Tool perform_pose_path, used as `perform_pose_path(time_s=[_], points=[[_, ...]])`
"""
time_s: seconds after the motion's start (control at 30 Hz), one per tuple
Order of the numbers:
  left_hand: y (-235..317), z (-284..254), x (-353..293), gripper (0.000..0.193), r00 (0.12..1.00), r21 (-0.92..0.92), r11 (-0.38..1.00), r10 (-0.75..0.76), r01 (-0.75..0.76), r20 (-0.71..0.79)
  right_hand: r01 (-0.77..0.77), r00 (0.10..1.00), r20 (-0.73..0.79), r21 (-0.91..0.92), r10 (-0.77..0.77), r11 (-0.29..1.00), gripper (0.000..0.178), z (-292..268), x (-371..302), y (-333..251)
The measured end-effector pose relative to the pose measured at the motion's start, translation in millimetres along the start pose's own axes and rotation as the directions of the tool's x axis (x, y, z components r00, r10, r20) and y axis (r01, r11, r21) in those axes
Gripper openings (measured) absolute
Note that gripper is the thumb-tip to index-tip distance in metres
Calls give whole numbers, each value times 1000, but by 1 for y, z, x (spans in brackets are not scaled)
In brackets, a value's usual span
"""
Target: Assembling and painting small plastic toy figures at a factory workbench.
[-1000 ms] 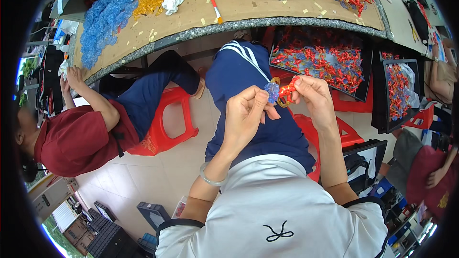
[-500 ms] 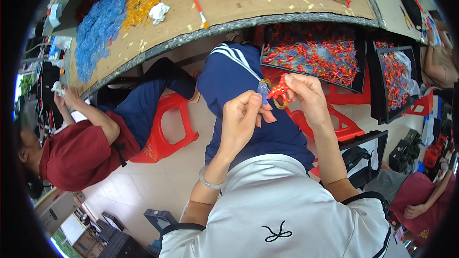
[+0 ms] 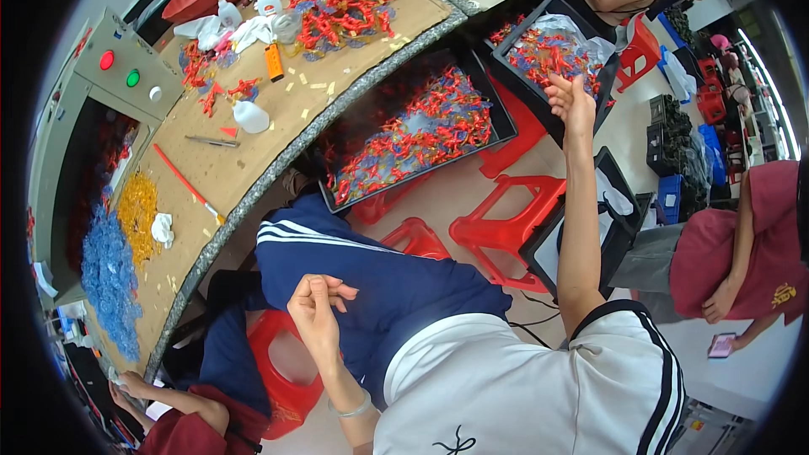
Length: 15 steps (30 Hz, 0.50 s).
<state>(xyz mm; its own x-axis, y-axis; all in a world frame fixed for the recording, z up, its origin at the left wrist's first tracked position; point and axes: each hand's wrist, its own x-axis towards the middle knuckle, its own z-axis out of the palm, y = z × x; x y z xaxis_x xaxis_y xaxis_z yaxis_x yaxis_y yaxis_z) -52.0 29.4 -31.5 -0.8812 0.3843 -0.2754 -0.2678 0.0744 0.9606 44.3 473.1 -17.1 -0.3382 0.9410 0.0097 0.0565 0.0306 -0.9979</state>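
My right hand (image 3: 575, 108) reaches out over the near side of a black tray (image 3: 497, 52) on the right, its fingers loosely bent and apart. Nothing shows in its grasp. Just beyond the fingertips, a red plastic piece (image 3: 554, 57) lies among red, blue and yellow pieces on clear plastic wrap. My left hand (image 3: 317, 307) hangs above my blue trousers (image 3: 396, 295), fingers curled in and thumb against them, with nothing visible in it. A larger black tray (image 3: 506, 131) full of similar red and blue pieces stands left of the first, under the table edge.
The curved table (image 3: 337, 59) bears blue pieces (image 3: 109, 278), yellow pieces (image 3: 139, 211), red pieces (image 3: 350, 4), a white bottle (image 3: 250, 116) and a red-handled brush (image 3: 181, 177). Red stools (image 3: 506, 219) stand below. Other people sit at left and far right; one stands at right holding a phone (image 3: 722, 345).
My view has turned right. The red and blue piece that both hands held has left them. My right hand has stretched out to the right-hand tray, and the left has curled in, away from it.
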Motion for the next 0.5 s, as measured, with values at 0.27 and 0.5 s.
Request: perform_pose_path(time_s=[0.27, 0.5], points=[[1, 0, -1, 32, 1000, 9, 1000, -22, 22, -3, -87, 871, 463, -180, 163, 980, 34, 89, -69, 42], [0, -16, -2, 30, 999, -13, 999, -51, 51, -17, 153, 737, 675, -101, -45, 983, 24, 185, -103, 37]])
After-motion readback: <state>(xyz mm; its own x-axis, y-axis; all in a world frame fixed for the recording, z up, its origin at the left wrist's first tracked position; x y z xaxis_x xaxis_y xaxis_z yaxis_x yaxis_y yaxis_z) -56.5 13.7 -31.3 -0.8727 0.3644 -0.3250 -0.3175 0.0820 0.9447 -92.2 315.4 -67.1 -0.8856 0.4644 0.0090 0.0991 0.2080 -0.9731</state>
